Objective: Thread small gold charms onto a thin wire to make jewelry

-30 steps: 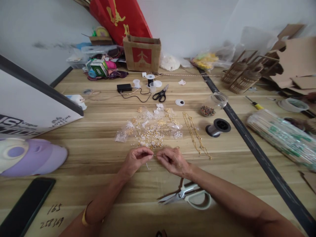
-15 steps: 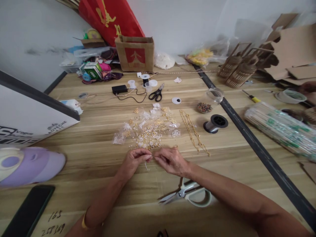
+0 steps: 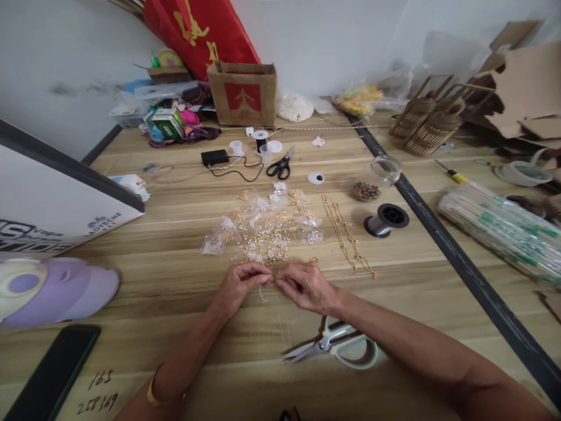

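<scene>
Table [image 3: 175,275] of pale wood, with left hand [image 3: 239,283] and right hand [image 3: 307,285] meeting fingertip to fingertip low in its middle. Both hands closed to a narrow pinch on one tiny piece [image 3: 272,278], too small to name. Fine short strand [image 3: 262,294] hanging under the left fingers. Piece exactly between the two hands, equally near to each, long axis left to right as far as can be told.

Just beyond the fingertips, away from the body, heap of small gold and silver parts [image 3: 267,234] in clear bags, not countable. Right of the heap, gold chain [image 3: 346,237], stretched away from the body; one or two strands, cannot tell. Scissors: two pairs, white-handled pair [image 3: 335,345] close by the right forearm, black pair [image 3: 280,166] well beyond the heap. One wire spool [image 3: 385,219], one glass jar [image 3: 372,184] with beads, one dark phone [image 3: 52,374] at the near left corner.
</scene>
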